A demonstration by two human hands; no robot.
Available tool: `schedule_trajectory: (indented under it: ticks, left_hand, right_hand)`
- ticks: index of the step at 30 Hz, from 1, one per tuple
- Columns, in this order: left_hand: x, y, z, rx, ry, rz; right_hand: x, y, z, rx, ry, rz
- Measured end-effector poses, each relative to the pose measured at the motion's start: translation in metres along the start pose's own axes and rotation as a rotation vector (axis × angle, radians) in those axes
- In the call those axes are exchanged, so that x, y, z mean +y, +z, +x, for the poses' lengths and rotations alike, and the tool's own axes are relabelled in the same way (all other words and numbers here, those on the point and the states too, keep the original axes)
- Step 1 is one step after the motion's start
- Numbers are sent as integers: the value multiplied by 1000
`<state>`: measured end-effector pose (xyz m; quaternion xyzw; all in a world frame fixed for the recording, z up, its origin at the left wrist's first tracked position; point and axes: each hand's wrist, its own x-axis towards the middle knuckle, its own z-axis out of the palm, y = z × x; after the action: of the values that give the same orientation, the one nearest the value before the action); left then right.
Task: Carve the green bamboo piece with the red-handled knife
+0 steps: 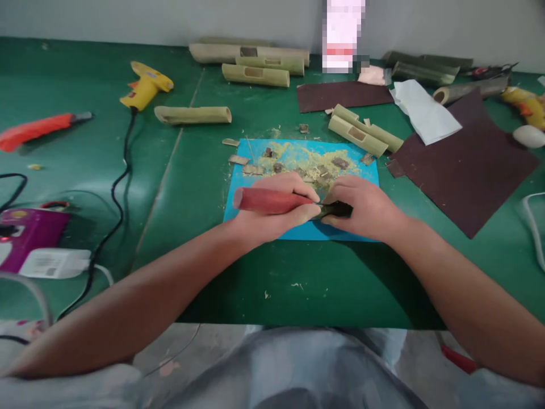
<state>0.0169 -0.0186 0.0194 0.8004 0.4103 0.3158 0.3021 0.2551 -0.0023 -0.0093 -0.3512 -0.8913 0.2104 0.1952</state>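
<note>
My left hand (272, 213) is closed around a red-handled knife (264, 200), its handle pointing left. My right hand (361, 207) is closed on a small dark green bamboo piece (338, 211). The two hands meet above a blue cutting mat (238, 190) on the green table. The knife's blade is hidden between my fingers where it meets the bamboo piece. Yellowish shavings and small brown chips (310, 162) lie over the far half of the mat.
Several bamboo tubes (255, 74) lie at the back, one (193, 115) at left and two (361, 133) right of the mat. Brown sandpaper sheets (468, 165) lie right. A yellow glue gun (145, 88), an orange cutter (36, 129) and a purple device (29, 230) sit left.
</note>
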Motion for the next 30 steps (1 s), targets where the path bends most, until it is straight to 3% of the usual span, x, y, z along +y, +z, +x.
schedule_trajectory:
  ticks: [3, 8, 14, 23, 30]
  left_hand:
    - [3, 0, 1, 19, -48, -24]
    - [3, -1, 5, 20, 2, 1]
    - [-5, -1, 12, -5, 18, 20]
    - [-7, -7, 7, -47, 61, 101]
    - [-8, -6, 4, -1, 181, -118]
  right_hand:
    - [-1, -4, 7, -69, 29, -27]
    - [1, -8, 18, -126, 18, -102]
    - [11, -5, 14, -40, -72, 21]
    - [17, 0, 10, -7, -202, 16]
    - [21, 2, 11, 32, -250, 66]
